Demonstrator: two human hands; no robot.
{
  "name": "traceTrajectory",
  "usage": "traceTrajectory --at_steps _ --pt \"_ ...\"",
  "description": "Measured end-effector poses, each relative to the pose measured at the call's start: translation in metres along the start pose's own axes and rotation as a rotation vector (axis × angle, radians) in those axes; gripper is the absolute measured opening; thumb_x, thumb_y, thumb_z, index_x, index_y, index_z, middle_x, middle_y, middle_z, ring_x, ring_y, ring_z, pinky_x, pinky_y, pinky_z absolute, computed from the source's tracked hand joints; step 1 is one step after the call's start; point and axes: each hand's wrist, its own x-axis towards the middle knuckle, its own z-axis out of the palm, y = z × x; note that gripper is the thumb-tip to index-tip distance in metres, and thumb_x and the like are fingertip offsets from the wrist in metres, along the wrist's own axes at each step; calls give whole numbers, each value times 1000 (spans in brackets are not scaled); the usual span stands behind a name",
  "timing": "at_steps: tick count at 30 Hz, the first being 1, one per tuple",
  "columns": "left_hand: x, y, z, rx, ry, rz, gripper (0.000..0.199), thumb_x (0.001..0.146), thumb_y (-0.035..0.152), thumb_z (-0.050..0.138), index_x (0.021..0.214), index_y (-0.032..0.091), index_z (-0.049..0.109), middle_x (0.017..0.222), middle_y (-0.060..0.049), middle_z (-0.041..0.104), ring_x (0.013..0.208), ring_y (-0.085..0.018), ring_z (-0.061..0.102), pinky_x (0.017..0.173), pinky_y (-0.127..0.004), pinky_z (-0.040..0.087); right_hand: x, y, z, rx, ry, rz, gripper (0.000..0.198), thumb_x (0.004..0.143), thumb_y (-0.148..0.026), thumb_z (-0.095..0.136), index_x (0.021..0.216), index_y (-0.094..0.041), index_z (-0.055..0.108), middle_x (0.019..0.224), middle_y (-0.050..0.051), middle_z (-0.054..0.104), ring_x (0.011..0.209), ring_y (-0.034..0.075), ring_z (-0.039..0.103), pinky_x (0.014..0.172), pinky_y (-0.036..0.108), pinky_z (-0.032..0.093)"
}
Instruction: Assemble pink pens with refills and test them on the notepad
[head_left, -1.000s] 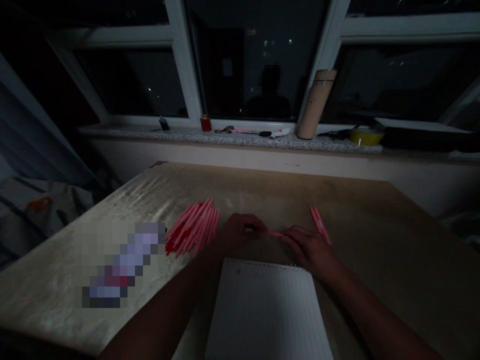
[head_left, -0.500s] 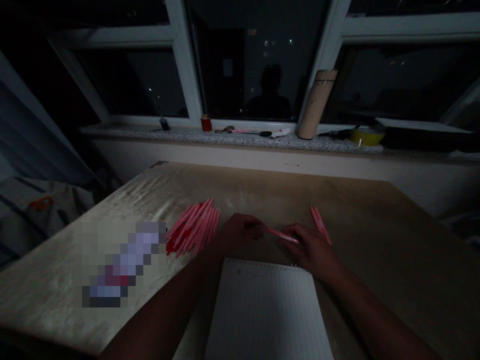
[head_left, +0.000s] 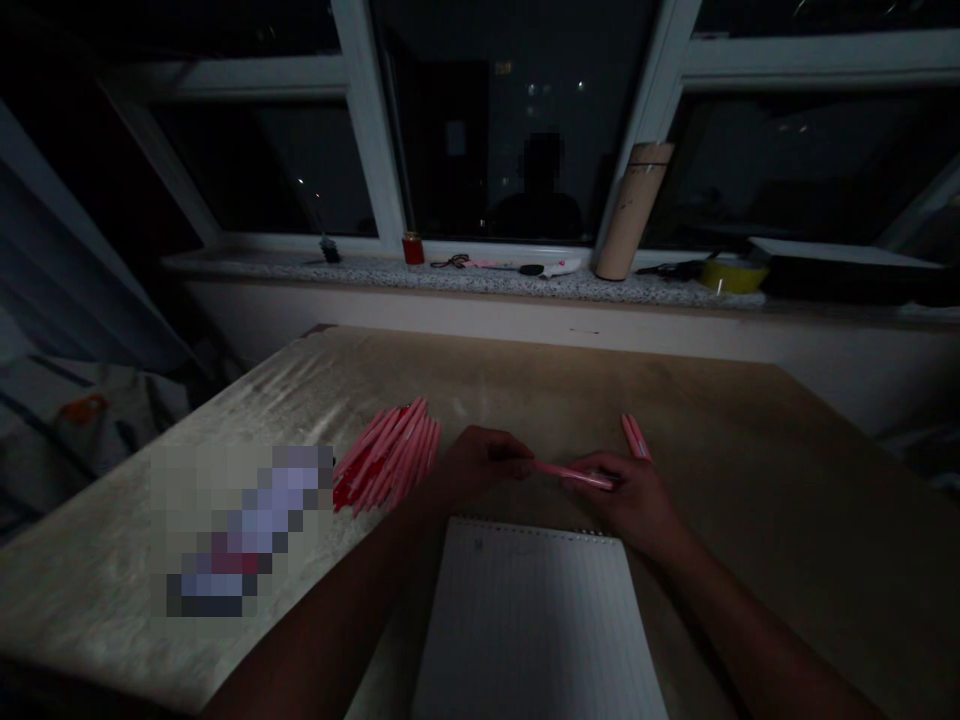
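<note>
**Pink pen held between both hands above the notebook's top edge**

On my head view, I have one pink pen (head_left: 559, 471) stretched between the two hands, just beyond the spiral edge of a lined notebook (head_left: 540, 630). It lies nearly level, its right end slightly nearer to me. My left hand (head_left: 487, 458) has a narrow grip, its fingertips pinched together at the pen's left end. My right hand (head_left: 634, 498) holds the other end, fingers curled around it; the pale end of the barrel shows between them.

To the left of my left hand, a dense pile of pink pens (head_left: 397, 450) lies on the desk (head_left: 712, 400), most of them slanting the same way, with patches of red among them. Further left I get only a pixelated patch (head_left: 251, 520), so I cannot tell what it covers. Just beyond my right hand, two pens (head_left: 634, 436) lie side by side, their near ends hidden behind the hand.

Past the desk, a speckled window sill (head_left: 480, 281) carries a small red jar (head_left: 412, 249), a tall tan cylinder (head_left: 631, 215) with a dark band near its top, and a yellow roll (head_left: 733, 275). The window (head_left: 510, 110) behind is dark, dotted with small lights.
</note>
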Motion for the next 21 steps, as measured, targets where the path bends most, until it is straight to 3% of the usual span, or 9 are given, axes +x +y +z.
traceTrajectory --at_steps 2,5,8,12,21 --pt "2 -6 0 -23 -30 -21 26 66 31 70 83 10 67 75 -5 68 69 -13 61 64 -23 45 2 2 -1 263 78 145 22 66 -37 72 76 -18 66 60 0 64 48 11 55 45 22 41" --pt "4 -11 1 -17 -79 -54 28 64 30 71 83 10 65 75 -5 67 69 -13 60 64 -23 45 5 1 -5 691 101 262 29 70 -44 69 78 -16 66 51 -1 59 37 6 45 36 18 34" --pt "3 -10 7 23 -127 -67 28 68 32 68 86 10 65 77 -5 67 69 -13 59 64 -23 43 7 -1 -7 995 43 348 40 76 -52 58 82 -14 68 53 3 63 38 9 51 35 18 37" --pt "-1 -3 14 154 -168 -65 27 73 32 62 90 12 68 78 -3 67 71 -13 58 64 -22 41 7 -2 -6 1163 -58 449 39 81 -49 54 85 -13 69 58 8 67 41 13 58 37 21 44" --pt "1 -9 17 107 -165 -76 28 73 34 62 88 12 69 76 -3 67 68 -12 57 63 -21 39 8 -4 -6 1311 10 505 36 85 -43 51 78 -12 69 55 7 68 46 15 64 40 22 49"
